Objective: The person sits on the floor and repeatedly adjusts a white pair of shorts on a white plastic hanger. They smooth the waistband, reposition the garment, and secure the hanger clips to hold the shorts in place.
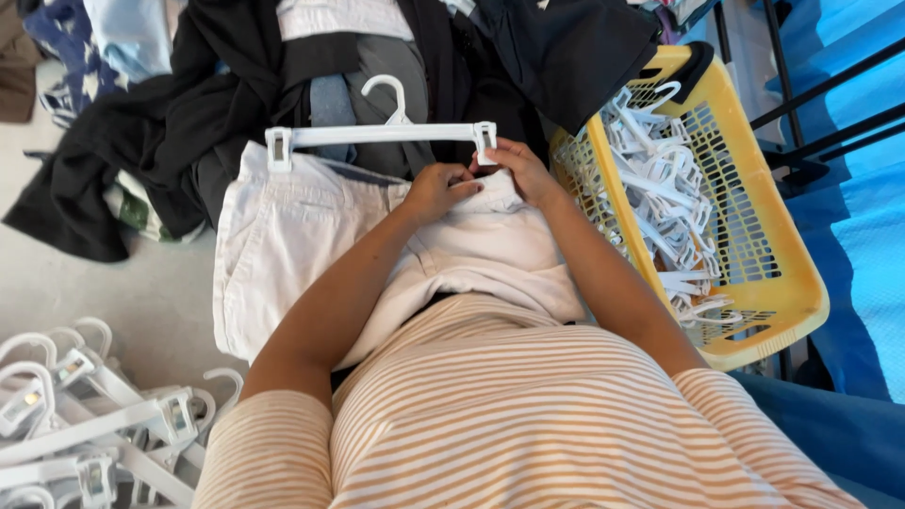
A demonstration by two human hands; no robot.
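A pair of white shorts lies across my lap, waistband towards the far side. A white plastic clip hanger rests along the waistband, its left clip on the fabric's corner. My left hand pinches the waistband near the right end. My right hand holds the same waistband edge just under the hanger's right clip, fingertips touching it.
A yellow plastic basket full of white hangers stands at my right. Several more white clip hangers lie on the floor at lower left. A heap of dark and pale clothes lies beyond the shorts. Blue cloth and black bars are far right.
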